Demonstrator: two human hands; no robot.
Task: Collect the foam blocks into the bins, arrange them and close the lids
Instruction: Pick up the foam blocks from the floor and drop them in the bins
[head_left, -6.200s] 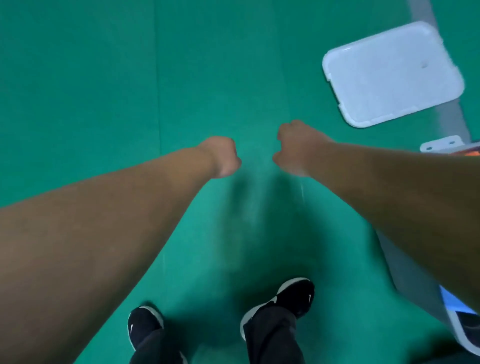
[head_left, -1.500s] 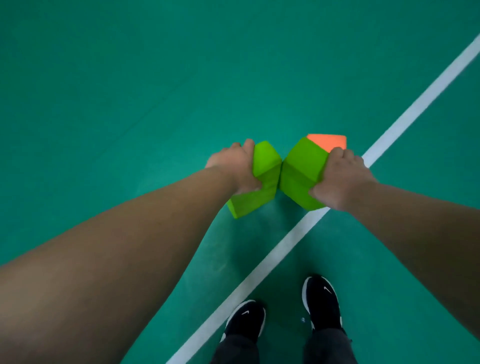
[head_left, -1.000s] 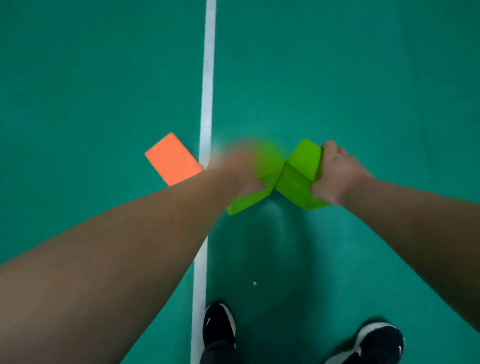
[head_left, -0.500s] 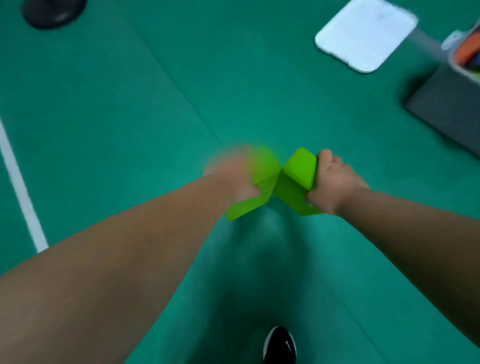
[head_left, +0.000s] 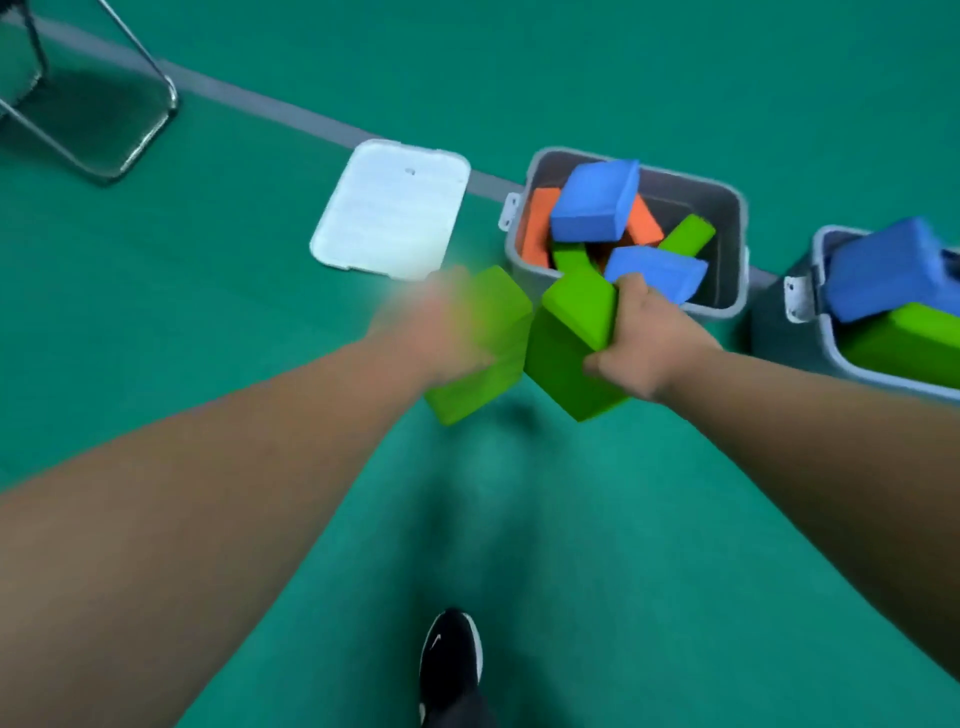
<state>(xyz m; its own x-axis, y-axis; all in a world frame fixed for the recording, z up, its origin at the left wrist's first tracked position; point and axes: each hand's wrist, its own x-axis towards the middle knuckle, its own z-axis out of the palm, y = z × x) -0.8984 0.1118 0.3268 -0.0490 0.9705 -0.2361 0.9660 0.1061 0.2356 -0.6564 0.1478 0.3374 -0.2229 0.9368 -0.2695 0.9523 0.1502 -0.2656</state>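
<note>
My left hand (head_left: 441, 332), blurred by motion, grips a green foam block (head_left: 483, 358). My right hand (head_left: 649, 338) grips a second green foam block (head_left: 566, 348). The two blocks touch in front of me, just short of a grey bin (head_left: 727, 208). That bin holds blue, orange and green blocks jumbled together, one blue block (head_left: 595, 200) on top. A second grey bin (head_left: 831, 338) at the right edge holds a blue block (head_left: 888, 273) above a green one (head_left: 904, 338). A white lid (head_left: 392, 208) lies flat on the floor left of the first bin.
The floor is green matting with a grey line (head_left: 249, 98) running behind the lid and bins. Metal chair legs (head_left: 130, 130) stand at the top left. My black shoe (head_left: 452, 660) shows at the bottom.
I picked up the two green blocks and turned with them from the white floor line toward the bins, which have come into view directly ahead. An orange block stayed behind on the floor.
</note>
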